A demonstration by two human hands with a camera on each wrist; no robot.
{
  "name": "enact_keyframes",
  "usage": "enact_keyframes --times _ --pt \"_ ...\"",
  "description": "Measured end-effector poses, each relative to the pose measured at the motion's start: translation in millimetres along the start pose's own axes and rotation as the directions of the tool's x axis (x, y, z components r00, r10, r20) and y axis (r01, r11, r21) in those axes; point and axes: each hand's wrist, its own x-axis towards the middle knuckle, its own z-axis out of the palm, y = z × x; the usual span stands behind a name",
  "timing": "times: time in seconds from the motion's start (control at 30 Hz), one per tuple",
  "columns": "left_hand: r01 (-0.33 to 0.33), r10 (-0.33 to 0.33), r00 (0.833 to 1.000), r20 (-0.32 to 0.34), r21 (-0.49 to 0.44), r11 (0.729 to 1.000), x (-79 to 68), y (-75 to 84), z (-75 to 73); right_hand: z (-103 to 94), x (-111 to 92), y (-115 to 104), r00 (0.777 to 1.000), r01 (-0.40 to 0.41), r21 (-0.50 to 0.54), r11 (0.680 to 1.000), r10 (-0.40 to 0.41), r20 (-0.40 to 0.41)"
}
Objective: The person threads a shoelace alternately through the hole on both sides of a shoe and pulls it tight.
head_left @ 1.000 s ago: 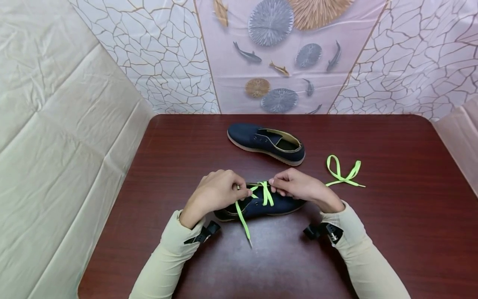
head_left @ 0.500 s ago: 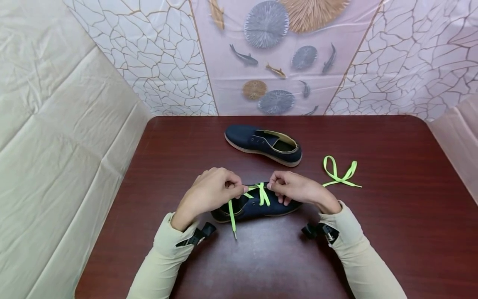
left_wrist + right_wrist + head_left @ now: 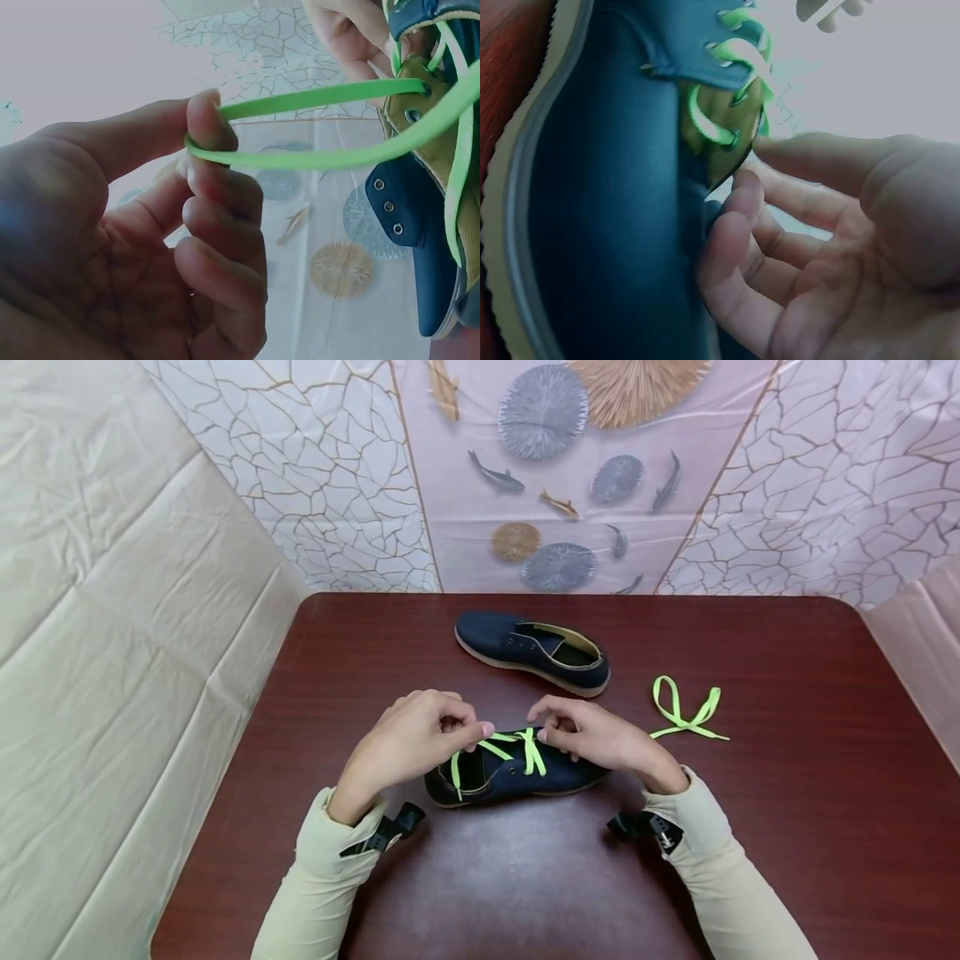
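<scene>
The left hand (image 3: 412, 731), pinching the lace (image 3: 322, 97), has drawn toward the worktop's (image 3: 817, 810) left edge; less slack seemingly remains. The right hand (image 3: 596, 735) touches the shoe (image 3: 562, 778), grip unclear.

Laced shoe (image 3: 615, 225): upper smooth, leather-like, low sheen; sole edge (image 3: 499, 232) ridged, rubber-like; tan lining (image 3: 437, 161) ribbed cloth. Shoelace (image 3: 322, 98): woven fabric, matt. Eyelets (image 3: 398, 229): shiny metal. Tabletop (image 3: 810, 843): smooth, wood-grained, semi-gloss. Sleeves (image 3: 742, 885): matt cloth. Side wall sheet (image 3: 75, 710): creased cloth, faint sheen.
</scene>
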Motion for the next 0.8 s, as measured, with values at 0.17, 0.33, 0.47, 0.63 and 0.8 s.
enact_keyframes --times 0.17,0.33,0.47,0.63,0.8 --pt "0.000 -0.003 0.999 -0.041 -0.058 0.998 -0.9 1.3 -0.9 -0.8 -3.8 -7.0 0.997 0.039 -0.102 0.994 -0.045 -0.056" --pt "0.002 -0.007 1.000 -0.030 -0.150 0.989 -3.8 4.5 -4.7 0.4 -7.7 -19.7 0.976 0.062 -0.199 0.978 -0.100 -0.191" --pt "-0.019 0.023 1.000 0.014 -0.230 0.973 -5.4 6.4 -7.8 1.7 -14.5 -34.5 0.962 0.094 -0.220 0.971 -0.146 -0.230" --pt "-0.031 0.063 0.995 0.076 -0.371 0.928 -6.9 9.1 -9.1 3.1 -28.2 -53.0 0.972 0.146 -0.165 0.975 -0.173 -0.161" --pt "-0.077 0.131 0.987 0.090 -0.445 0.892 -6.6 12.8 -5.0 9.2 -35.9 -65.3 0.979 0.185 -0.116 0.976 -0.192 -0.061"
